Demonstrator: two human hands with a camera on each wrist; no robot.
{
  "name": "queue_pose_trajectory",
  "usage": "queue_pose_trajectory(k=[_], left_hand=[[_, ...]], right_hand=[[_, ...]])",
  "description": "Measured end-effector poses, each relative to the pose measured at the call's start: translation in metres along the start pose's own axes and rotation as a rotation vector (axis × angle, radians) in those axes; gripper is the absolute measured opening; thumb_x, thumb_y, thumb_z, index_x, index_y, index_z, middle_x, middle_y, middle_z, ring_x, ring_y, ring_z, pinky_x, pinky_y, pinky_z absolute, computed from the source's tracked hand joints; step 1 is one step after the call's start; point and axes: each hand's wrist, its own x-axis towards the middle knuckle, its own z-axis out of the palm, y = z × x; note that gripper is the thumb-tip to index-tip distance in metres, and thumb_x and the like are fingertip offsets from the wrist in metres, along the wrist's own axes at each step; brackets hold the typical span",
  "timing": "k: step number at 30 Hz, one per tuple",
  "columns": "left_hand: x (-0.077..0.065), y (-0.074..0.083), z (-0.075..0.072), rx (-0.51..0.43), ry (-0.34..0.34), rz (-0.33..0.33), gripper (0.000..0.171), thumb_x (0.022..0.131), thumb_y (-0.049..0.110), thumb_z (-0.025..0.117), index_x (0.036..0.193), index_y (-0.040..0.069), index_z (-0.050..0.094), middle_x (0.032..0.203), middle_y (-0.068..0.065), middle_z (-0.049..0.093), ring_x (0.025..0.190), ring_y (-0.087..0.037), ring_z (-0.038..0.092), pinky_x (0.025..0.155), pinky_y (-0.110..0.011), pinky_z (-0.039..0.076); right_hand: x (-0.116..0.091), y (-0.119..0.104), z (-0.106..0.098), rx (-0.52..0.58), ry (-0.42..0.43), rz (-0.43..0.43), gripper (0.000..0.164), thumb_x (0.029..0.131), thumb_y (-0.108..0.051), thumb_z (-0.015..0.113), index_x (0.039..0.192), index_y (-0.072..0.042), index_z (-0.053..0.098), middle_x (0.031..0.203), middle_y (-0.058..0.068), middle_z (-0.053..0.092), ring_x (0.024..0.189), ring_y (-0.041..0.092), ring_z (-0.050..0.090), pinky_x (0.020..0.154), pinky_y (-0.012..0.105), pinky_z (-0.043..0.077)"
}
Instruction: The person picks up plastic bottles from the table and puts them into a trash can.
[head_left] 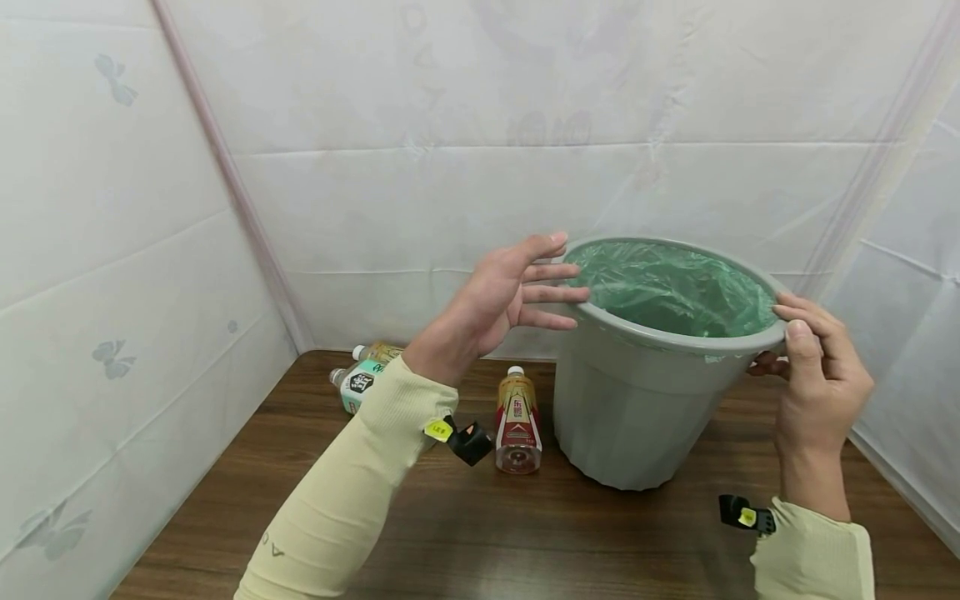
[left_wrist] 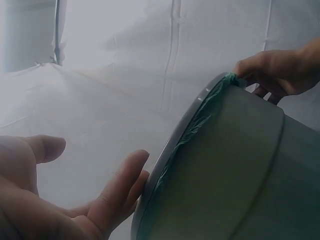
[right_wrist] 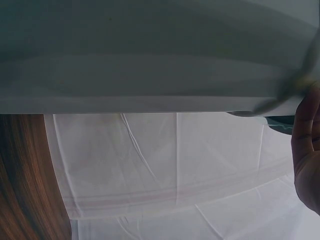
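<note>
A grey trash bin (head_left: 630,400) stands on the wooden table, lined with a green plastic bag (head_left: 667,279) folded over its rim. On the right side of the rim, my right hand (head_left: 825,379) grips the edge with bent fingers. My left hand (head_left: 495,296) has its fingers stretched out at the rim's left side, thumb raised. In the left wrist view, the left fingertips (left_wrist: 137,172) meet the bin's edge, while the right hand (left_wrist: 282,72) holds the far side. Only part of the right hand (right_wrist: 307,145) shows in the right wrist view, beside the bin wall.
A bottle with a red and gold label (head_left: 517,425) stands just left of the bin. Partly behind the left forearm lie a bottle with a teal label (head_left: 356,383) and a gold-labelled one (head_left: 382,352). White sheeting (head_left: 450,200) encloses the table (head_left: 525,533).
</note>
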Motion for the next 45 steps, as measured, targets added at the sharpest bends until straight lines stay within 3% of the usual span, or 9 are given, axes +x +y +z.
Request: queue_pose_trajectory(k=[34, 39, 45], left_hand=[[-0.016, -0.014, -0.022, 0.010, 0.005, 0.078, 0.053, 0.096, 0.037, 0.058, 0.135, 0.003, 0.049, 0.131, -0.019, 0.057, 0.105, -0.036, 0.065, 0.075, -0.051, 0.056], [-0.019, -0.018, -0.026, 0.020, 0.029, 0.082, 0.052, 0.096, 0.037, 0.057, 0.135, 0.003, 0.049, 0.129, -0.017, 0.059, 0.105, -0.036, 0.064, 0.075, -0.051, 0.056], [-0.024, -0.027, -0.029, 0.051, 0.107, 0.079, 0.046, 0.096, 0.034, 0.057, 0.132, 0.006, 0.052, 0.127, -0.013, 0.060, 0.103, -0.036, 0.065, 0.073, -0.051, 0.056]], right_hand=[[0.001, -0.001, 0.000, 0.000, -0.003, 0.002, 0.028, 0.091, 0.002, 0.060, 0.108, 0.024, 0.058, 0.122, 0.029, 0.057, 0.055, 0.018, 0.056, 0.044, 0.021, 0.050], [0.001, 0.000, 0.000, -0.004, -0.003, -0.001, 0.028, 0.091, 0.001, 0.060, 0.107, 0.024, 0.058, 0.122, 0.029, 0.057, 0.054, 0.018, 0.056, 0.044, 0.021, 0.050], [0.000, 0.000, 0.000, 0.011, 0.006, -0.001, 0.028, 0.091, 0.002, 0.060, 0.106, 0.025, 0.057, 0.120, 0.029, 0.058, 0.052, 0.018, 0.057, 0.042, 0.022, 0.049]])
